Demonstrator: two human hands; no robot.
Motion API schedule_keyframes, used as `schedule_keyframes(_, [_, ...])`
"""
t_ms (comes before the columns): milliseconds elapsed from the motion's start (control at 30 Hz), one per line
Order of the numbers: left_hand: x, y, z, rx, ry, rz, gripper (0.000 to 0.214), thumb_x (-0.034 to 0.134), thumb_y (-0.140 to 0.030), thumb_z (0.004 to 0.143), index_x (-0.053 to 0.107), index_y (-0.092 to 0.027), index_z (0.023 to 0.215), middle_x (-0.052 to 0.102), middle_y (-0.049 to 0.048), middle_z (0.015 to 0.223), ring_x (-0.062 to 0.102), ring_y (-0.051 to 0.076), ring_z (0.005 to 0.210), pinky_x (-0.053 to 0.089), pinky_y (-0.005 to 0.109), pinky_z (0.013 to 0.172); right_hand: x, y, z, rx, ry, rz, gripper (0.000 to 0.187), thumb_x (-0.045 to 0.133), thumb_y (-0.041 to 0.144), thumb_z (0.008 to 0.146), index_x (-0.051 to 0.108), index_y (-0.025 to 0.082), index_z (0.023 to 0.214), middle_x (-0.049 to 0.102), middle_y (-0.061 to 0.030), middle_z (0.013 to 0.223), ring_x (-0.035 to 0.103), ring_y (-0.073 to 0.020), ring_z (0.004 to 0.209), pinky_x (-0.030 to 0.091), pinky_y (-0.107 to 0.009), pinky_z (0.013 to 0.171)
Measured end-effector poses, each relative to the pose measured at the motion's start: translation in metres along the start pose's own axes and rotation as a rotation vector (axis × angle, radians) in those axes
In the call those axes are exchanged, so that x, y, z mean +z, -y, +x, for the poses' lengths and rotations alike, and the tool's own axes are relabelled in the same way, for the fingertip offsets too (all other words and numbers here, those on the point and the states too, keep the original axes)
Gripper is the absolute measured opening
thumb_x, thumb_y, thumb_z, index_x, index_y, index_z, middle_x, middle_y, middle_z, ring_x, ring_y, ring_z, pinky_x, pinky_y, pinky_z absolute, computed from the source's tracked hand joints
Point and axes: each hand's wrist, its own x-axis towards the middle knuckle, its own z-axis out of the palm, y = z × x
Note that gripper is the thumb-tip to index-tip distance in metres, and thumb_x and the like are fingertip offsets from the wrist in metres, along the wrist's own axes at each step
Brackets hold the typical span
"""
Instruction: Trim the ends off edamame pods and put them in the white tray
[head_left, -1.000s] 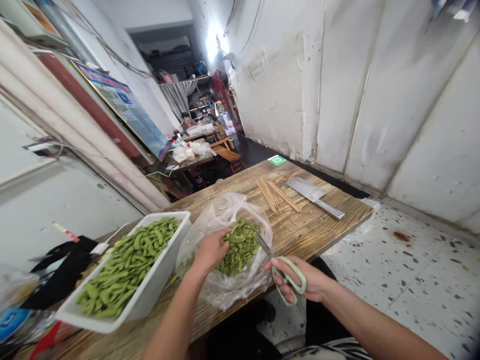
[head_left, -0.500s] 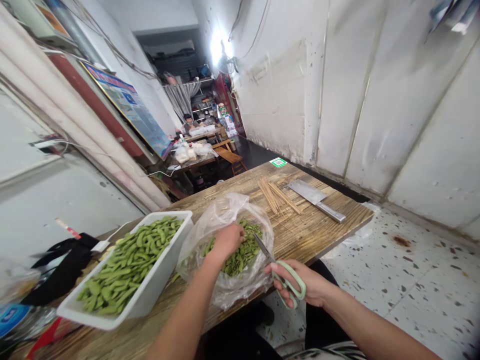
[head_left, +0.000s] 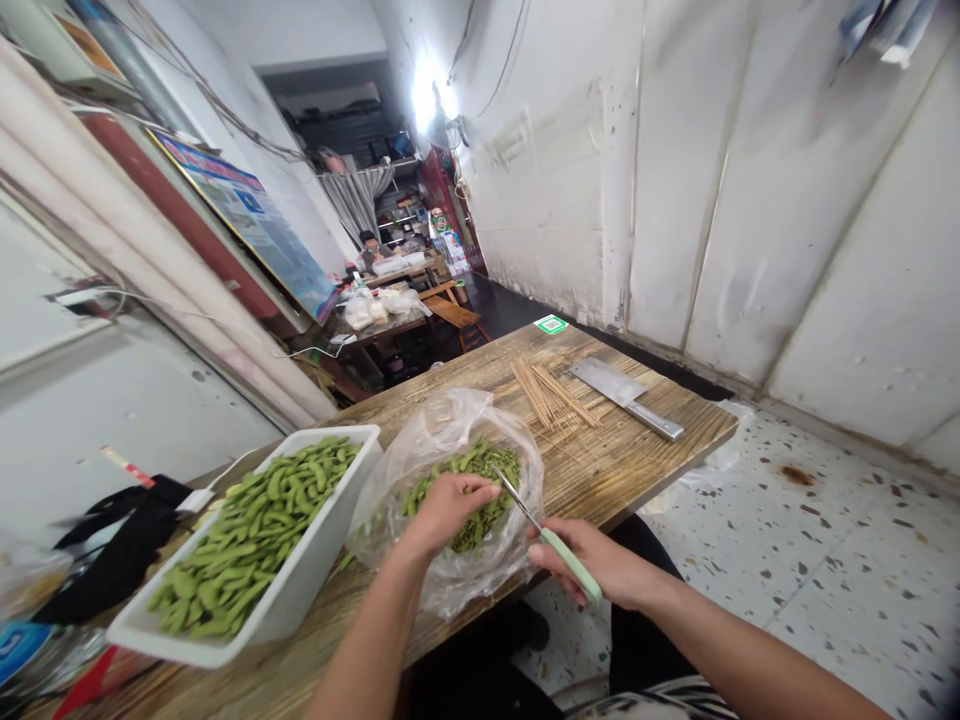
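Green-handled scissors [head_left: 564,555], long axis diagonal, blades [head_left: 517,498] forward-left.

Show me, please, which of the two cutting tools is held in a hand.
The green-handled scissors: the right hand grips them, while the cleaver lies on the wooden table.

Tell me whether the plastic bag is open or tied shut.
Open: the plastic bag has its mouth spread, showing green pods inside, the left hand over them.

A bright light [head_left: 433,98] glares beside the stained white wall [head_left: 547,190], and the pale floor [head_left: 847,550] is speckled.
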Motion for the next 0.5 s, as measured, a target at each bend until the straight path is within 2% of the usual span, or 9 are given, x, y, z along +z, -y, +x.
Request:
schedule_keyframes(200, [0.0, 0.002, -0.002, 0.021, 0.015, -0.002, 0.03, 0.063, -0.045, 0.068, 0.072, -0.016, 0.065, 0.057, -0.0007, 0.055, 0.045, 0.013, 0.055, 0.031, 0.023, 0.053, 0.002, 0.006, -0.003, 0.012, 0.002, -0.05, 0.042, 0.061, 0.054, 0.077, 0.053, 0.017, 0.092, 0.036, 0.0104, 0.048, 0.036, -0.0037, 0.035, 0.03, -0.015, 0.032])
schedule_keyframes(300, [0.003, 0.003, -0.002, -0.045, 0.029, -0.065, 0.035, 0.065, -0.049, 0.066, 0.069, -0.014, 0.063, 0.048, -0.0033, 0.048, 0.037, 0.01, 0.048, 0.025, 0.022, 0.049, 0.006, 0.008, 0.0, 0.055, -0.027, 0.0, 0.042, 0.062, 0.056, 0.074, 0.051, 0.017, 0.083, 0.035, 0.0111, 0.045, 0.033, -0.0036, 0.033, 0.032, -0.015, 0.03])
schedule_keyframes(400, [0.009, 0.007, -0.001, -0.15, 0.069, -0.248, 0.04, 0.07, -0.05, 0.062, 0.066, -0.011, 0.068, 0.038, -0.0073, 0.044, 0.027, 0.006, 0.042, 0.018, 0.022, 0.044, 0.008, 0.006, 0.004, 0.07, -0.058, 0.052, 0.044, 0.066, 0.057, 0.069, 0.047, 0.018, 0.074, 0.036, 0.0111, 0.046, 0.03, -0.0029, 0.031, 0.031, -0.015, 0.026])
schedule_keyframes(500, [0.013, 0.01, 0.001, -0.207, 0.057, -0.541, 0.039, 0.077, -0.045, 0.057, 0.06, -0.012, 0.071, 0.038, -0.009, 0.047, 0.024, 0.002, 0.039, 0.016, 0.019, 0.041, 0.006, 0.002, 0.007, 0.045, -0.069, 0.087, 0.044, 0.067, 0.056, 0.069, 0.046, 0.017, 0.073, 0.041, 0.0095, 0.05, 0.035, -0.003, 0.032, 0.033, -0.015, 0.027])
